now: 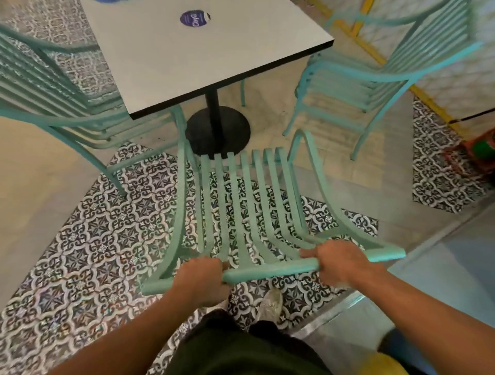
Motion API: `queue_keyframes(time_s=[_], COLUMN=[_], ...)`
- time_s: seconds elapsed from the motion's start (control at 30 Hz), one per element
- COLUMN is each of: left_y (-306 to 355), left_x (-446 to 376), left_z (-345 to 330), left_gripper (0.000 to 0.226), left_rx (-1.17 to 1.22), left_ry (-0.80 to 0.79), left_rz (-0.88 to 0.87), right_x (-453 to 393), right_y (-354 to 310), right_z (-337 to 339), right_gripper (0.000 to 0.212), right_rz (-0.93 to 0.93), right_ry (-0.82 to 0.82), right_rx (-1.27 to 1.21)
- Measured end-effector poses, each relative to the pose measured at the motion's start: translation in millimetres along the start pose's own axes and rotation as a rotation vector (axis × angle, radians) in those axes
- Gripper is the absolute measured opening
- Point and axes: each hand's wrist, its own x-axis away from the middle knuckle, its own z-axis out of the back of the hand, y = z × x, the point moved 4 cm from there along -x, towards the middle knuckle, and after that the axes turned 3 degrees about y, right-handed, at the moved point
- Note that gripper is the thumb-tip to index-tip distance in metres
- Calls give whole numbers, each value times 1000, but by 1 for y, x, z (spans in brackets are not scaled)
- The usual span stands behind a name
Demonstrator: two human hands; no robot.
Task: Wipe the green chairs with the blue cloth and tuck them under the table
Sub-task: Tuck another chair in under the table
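Note:
A green slatted chair (241,203) stands right in front of me, its seat pointing toward the white square table (192,53). My left hand (199,278) grips the top rail of its backrest on the left. My right hand (340,263) grips the same rail on the right. The chair's front edge sits near the table's black round base (218,131), outside the tabletop. A blue cloth edge (109,1) shows at the table's far side, mostly cut off by the frame.
A second green chair (53,88) stands at the table's left, partly under it. A third green chair (375,77) stands at the right, apart from the table. A round dark sticker (194,18) lies on the tabletop. Patterned tiles cover the floor; my shoe (272,305) is below the rail.

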Motion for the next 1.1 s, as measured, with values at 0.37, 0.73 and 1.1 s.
queue_keyframes(time_s=[0.37, 0.73, 1.1], left_y=[31, 23, 13], left_x=[4, -66, -119], left_z=[-9, 36, 83], left_gripper=[35, 37, 34], left_rx=[52, 126, 143], left_ry=[43, 60, 102], left_rz=[33, 102, 195], right_x=[3, -74, -136], right_y=[23, 54, 73], right_z=[5, 64, 119], right_gripper=[60, 52, 43], right_rz=[33, 58, 69], right_ry=[-39, 31, 134], right_rx=[-33, 0, 58])
